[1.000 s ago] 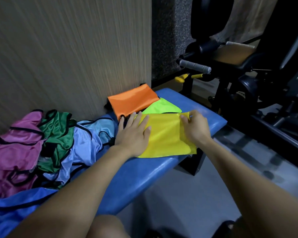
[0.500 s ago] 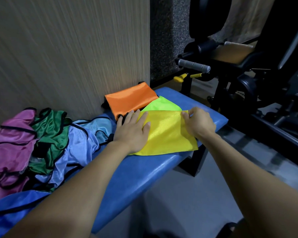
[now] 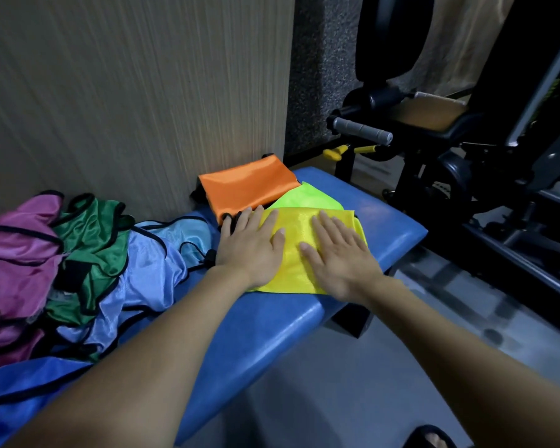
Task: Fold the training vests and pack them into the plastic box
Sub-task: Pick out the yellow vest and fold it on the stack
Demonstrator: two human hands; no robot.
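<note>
A padded bench (image 3: 272, 324) runs from the near left toward the far right, its far side against a wall panel (image 3: 136, 92). On its far end lie three folded vests. The rearmost vest (image 3: 246, 185) sits against the panel; the middle vest (image 3: 307, 197) lies to its right and partly under the front vest (image 3: 296, 253). The left hand (image 3: 251, 245) rests flat on the front vest's left edge, the right hand (image 3: 340, 257) flat on its right half. To the left a heap of loose vests (image 3: 78, 260) covers the bench. Beyond the bench's right end stands an exercise machine (image 3: 434, 150). At the bottom edge what seems to be a foot (image 3: 429, 439) rests on the floor (image 3: 353, 383).
</note>
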